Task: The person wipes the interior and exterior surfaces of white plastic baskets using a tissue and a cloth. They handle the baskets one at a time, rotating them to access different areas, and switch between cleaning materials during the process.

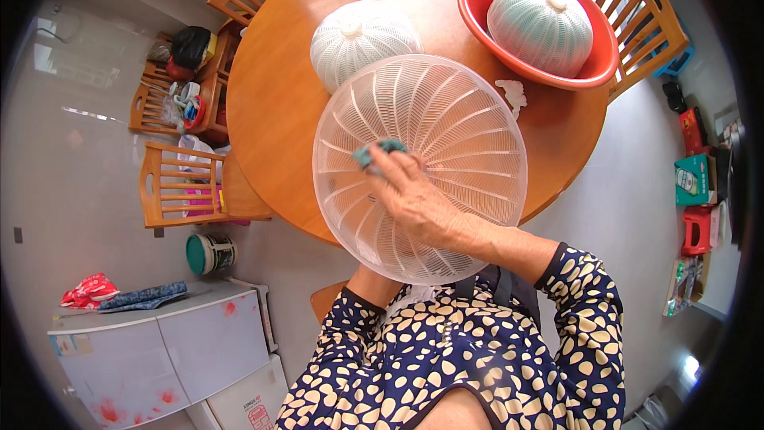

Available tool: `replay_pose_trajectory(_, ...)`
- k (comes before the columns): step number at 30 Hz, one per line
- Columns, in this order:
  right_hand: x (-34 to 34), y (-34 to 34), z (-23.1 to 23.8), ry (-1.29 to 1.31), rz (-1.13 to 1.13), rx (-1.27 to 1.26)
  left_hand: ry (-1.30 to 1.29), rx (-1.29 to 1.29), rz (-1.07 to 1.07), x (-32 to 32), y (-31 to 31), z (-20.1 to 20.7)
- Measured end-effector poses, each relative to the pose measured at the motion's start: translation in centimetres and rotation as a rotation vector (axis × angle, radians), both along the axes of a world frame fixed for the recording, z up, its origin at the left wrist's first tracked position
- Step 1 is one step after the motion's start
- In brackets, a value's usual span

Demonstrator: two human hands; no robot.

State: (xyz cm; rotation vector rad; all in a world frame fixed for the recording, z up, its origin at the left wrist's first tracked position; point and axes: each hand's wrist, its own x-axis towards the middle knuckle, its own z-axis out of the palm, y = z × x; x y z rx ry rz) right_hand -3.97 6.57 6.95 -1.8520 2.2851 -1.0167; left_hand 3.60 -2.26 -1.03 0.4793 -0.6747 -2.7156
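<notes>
Cloth [390,146] of a teal colour is bunched under the fingertips of the right hand [412,191], which presses it against the ribbed face of a translucent mesh dome cover [473,147]. The fingers are bent and drawn together on the cloth, with no wide gap between them. The cover lies directly under this hand and in front of the person's body, tilted up with its hollow side probably toward the wearer, over the near edge of the round wooden worktop [267,103]. The left hand is hidden behind the lower rim; only its forearm [374,285] shows, so I cannot tell how far its fingers are spread, though it may well be supporting the cover from below.

Wiping the mesh looks like the step in hand, with the cloth just left of the point where the ribs meet. The next move seems to call for light, even pressure along the ribs, and a steady hold from the left hand so that the thin shell does not tip.

Beyond the hands, ahead and a little left, a second white cover [358,36] rests on the worktop. Ahead and right, a third, greenish cover [537,24] sits in a red basin [474,9].
</notes>
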Motion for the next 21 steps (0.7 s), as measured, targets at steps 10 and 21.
replay_pose_trajectory(10,-1.7,2.8,2.2,-0.843,0.881,0.203,0.000,0.013,0.014,-0.4,-0.3,-0.2)
replay_pose_trajectory(21,0.9,2.7,-0.3,-0.076,0.025,0.043,-0.008,0.019,0.014,-0.4,0.1,-0.5)
